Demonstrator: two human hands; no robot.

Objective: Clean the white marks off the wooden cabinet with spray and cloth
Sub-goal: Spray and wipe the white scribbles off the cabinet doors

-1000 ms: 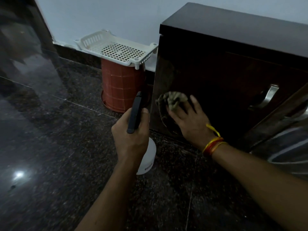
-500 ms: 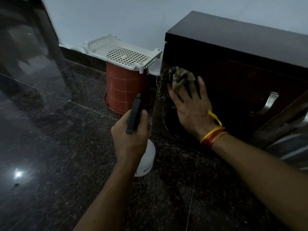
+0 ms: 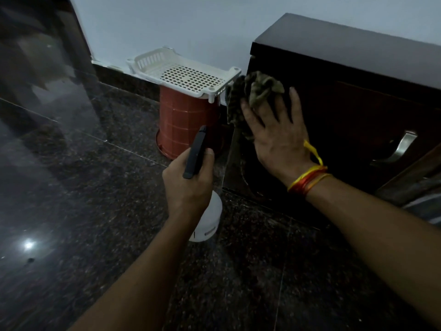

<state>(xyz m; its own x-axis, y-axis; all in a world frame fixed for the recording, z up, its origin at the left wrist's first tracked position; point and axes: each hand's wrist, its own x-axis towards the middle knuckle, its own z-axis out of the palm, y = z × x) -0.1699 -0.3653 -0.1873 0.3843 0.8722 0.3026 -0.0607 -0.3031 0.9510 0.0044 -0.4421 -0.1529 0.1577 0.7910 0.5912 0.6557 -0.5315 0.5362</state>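
While the right hand [image 3: 274, 137] presses a crumpled cloth [image 3: 255, 91] flat-fingered against the wooden cabinet [image 3: 358, 103] side, near its upper front corner, the left hand [image 3: 188, 185] grips a spray bottle [image 3: 207, 220], fingers clamped round its neck, just left of and below the cloth. Advice: even palm pressure, overlapping strokes; a faint curved mark shows below the right grip.

Home: granite floor [image 3: 95, 211], wooden cabinet [image 3: 346, 96]

Dim, bluish picture; lamp glare on the floor [image 3: 28, 244], perhaps overhead.
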